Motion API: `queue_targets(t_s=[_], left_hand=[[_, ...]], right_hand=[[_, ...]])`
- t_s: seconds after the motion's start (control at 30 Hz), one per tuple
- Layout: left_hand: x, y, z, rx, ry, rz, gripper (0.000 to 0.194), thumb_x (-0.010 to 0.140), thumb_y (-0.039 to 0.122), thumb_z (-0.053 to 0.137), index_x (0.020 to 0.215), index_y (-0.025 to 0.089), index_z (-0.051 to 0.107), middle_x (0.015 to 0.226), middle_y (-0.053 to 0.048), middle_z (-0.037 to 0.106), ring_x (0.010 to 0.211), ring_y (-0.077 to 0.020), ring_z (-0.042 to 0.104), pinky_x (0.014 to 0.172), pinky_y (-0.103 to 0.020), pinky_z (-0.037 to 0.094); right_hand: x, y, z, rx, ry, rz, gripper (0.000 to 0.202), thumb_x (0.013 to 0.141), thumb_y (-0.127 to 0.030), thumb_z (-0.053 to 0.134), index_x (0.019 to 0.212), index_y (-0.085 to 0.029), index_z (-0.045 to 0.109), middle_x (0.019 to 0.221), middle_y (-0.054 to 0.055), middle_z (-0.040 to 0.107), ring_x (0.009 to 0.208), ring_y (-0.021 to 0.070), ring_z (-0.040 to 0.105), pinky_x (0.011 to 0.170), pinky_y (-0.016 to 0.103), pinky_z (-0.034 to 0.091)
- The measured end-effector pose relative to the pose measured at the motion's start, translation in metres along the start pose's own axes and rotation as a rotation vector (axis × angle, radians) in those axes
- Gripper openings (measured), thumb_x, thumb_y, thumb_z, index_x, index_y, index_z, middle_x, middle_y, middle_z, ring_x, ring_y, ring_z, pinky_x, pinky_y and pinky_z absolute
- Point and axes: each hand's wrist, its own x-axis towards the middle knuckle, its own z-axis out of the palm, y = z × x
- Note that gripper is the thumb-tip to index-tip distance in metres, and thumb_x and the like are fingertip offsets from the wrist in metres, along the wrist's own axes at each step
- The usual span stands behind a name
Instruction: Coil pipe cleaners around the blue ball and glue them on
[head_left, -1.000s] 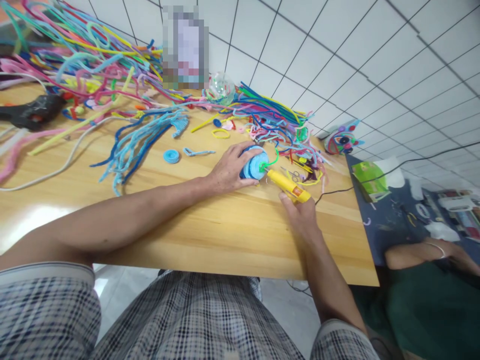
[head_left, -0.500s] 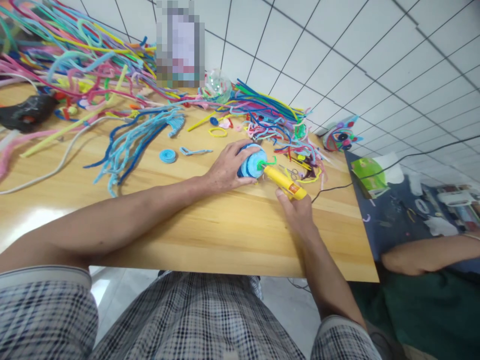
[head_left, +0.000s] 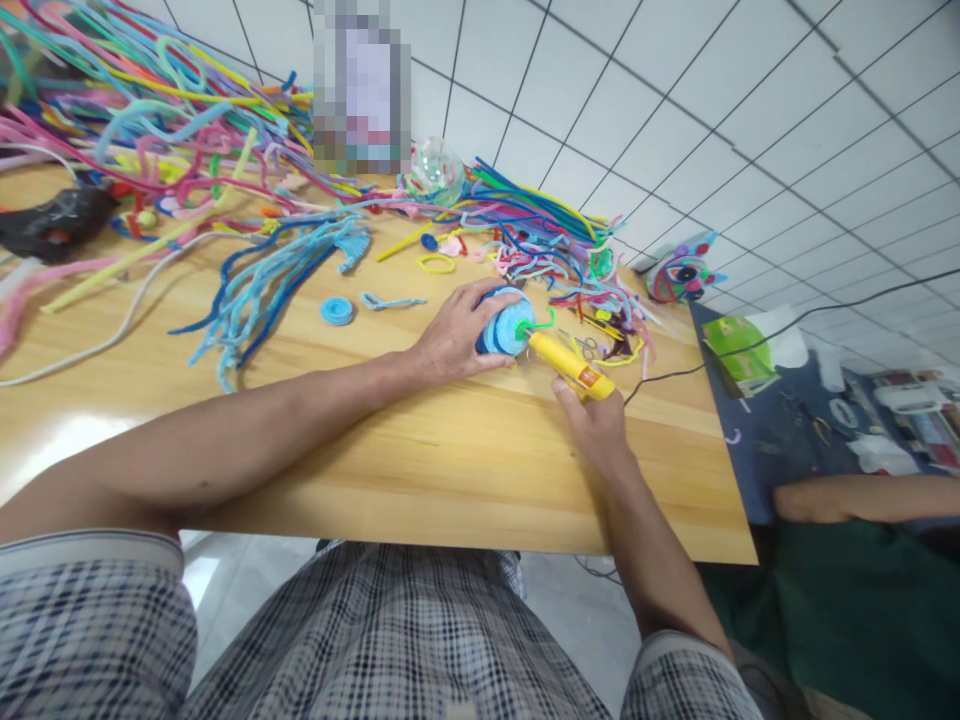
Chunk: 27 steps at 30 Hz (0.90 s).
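Observation:
My left hand (head_left: 459,338) is wrapped round a blue ball of coiled pipe cleaner (head_left: 504,325), striped light and dark blue. A green pipe cleaner piece (head_left: 541,322) sticks out of the ball's right side. In my right hand (head_left: 596,415) is a yellow hot glue gun (head_left: 574,366), its nozzle close to the green base; whether they touch I cannot tell. Left of the ball lie a flat light-blue coil (head_left: 337,311) and a short bent light-blue pipe cleaner (head_left: 391,301). Scissors (head_left: 589,347) lie partly behind the glue gun.
Loose blue pipe cleaners (head_left: 285,270) lie at left, near a black glue gun (head_left: 56,225). Colourful pipe cleaners (head_left: 540,205) and a clear ball (head_left: 435,170) line the tiled wall. A decorated mask-like craft (head_left: 682,270) stands at the far right corner. A co-worker's arm (head_left: 862,497) shows at right.
Both my hands, the ball and the glue gun stay almost in place. The co-worker's arm at right has shifted slightly.

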Motion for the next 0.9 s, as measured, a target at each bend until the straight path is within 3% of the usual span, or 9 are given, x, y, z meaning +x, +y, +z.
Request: queue_targets(t_s=[0.9], left_hand=[[-0.0008,0.0022,-0.0014,0.003,0.006,0.006,0.092,0.084,0.057,0.092,0.16,0.028,0.051,0.167,-0.019,0.05,0.156,-0.041,0.049,0.131,-0.062,0.043]], right_hand=[[0.0006,0.0013,-0.0037,0.014,-0.003,0.026,0.025,0.096,-0.051,0.073,0.1,-0.026,0.073,0.084,0.002,0.073,0.095,0.0272,0.074,0.092,0.041,0.061]])
